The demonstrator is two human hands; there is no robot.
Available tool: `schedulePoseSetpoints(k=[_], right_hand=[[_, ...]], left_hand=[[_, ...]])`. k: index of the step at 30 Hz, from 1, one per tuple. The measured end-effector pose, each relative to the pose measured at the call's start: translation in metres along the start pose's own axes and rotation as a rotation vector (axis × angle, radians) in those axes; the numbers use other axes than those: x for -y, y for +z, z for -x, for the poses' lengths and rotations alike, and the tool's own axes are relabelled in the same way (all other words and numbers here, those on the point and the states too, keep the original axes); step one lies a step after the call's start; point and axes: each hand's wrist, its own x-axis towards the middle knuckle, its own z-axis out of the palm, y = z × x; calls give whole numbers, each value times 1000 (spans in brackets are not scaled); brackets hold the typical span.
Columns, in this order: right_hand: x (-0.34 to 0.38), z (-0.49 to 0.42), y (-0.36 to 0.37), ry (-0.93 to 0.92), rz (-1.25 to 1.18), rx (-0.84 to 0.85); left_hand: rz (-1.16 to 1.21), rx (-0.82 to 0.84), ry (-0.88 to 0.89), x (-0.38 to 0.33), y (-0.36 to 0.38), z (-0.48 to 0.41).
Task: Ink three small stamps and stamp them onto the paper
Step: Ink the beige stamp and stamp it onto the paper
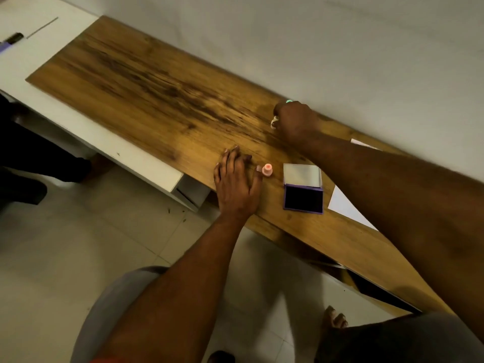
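A small pink stamp (267, 170) stands upright on the wooden table (146, 98), just right of my left hand (237, 183), which lies flat with fingers spread and its thumb close to the stamp. An open purple ink pad (303, 199) with a dark pad and raised lid sits to the right of the stamp. White paper (345, 205) lies beyond the pad, mostly hidden under my right forearm. My right hand (294, 121) is closed near the wall at the table's far edge; a green stamp tip (289, 101) and a white stamp (273, 123) poke out of it.
A white wall runs along the table's far edge. A white desk (34, 30) with a dark marker (14, 38) adjoins on the left. A grey chair (110, 310) and tiled floor lie below; a bare foot (334, 319) shows under the table.
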Motion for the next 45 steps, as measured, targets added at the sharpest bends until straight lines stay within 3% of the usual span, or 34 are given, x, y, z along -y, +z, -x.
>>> schedulePoseSetpoints(k=[3,9,13,25,31,38,45], right_hand=[[14,5,4,-59,-50,48],[51,26,8,-201,-15,162],[59,42,6,-286,-48,218],[47,45,-8,-305,-137,217],[45,47,-6,-376,131,214],[41,43,-7,-467,86,313],[34,45,-4,-548,73,290]], left_hand=[[36,-17,-72,-3,-3,-6],[-172,63,-83,6,-16,-26],[-120,36,-77,10,-17,-27],[24,-53,-112,10,-17,-29],[6,-59,-71,5,-19,-24],[26,-41,-68,6,-19,-24],[31,-25,-91,8,-18,-26]])
